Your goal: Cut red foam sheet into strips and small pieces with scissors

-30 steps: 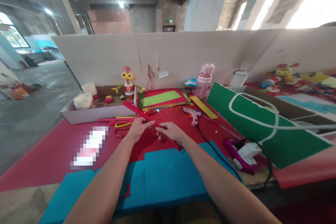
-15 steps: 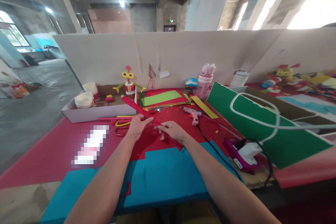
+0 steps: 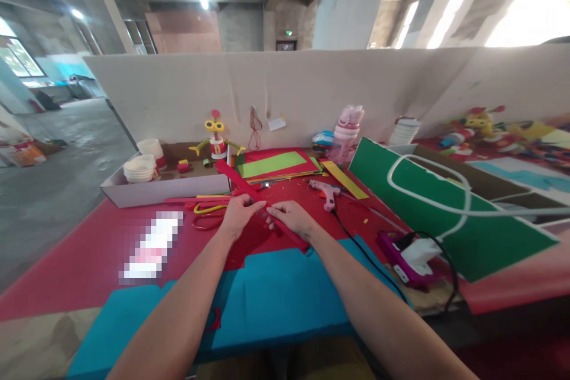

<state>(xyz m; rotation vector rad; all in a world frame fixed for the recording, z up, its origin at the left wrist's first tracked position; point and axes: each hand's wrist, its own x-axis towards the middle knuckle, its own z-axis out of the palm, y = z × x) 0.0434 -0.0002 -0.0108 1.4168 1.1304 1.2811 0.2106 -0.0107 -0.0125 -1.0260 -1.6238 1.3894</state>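
A long red paper strip [image 3: 238, 180] runs diagonally through both hands, its upper end toward the back left and its lower end over the blue sheet [image 3: 285, 285]. My left hand [image 3: 241, 212] pinches the strip near its middle, thumb on top. Close beside it, my right hand [image 3: 291, 219] grips the same strip, with its lower part passing under the palm. Left of my left hand lie yellow and red curved handles [image 3: 208, 209]. A pink glue gun [image 3: 327, 192] rests to the right of my right hand.
A white tray [image 3: 164, 191] with paper cups [image 3: 140, 169] and a cup figure [image 3: 218, 145] stand back left. Behind the hands is a stack of coloured paper [image 3: 274, 164]. A purple power strip [image 3: 407, 264] and green board [image 3: 436, 219] are at right.
My hands have come closer together on the red strip. The strip now lies steeper, with more of its lower part showing beneath my right hand. The view has shifted slightly.
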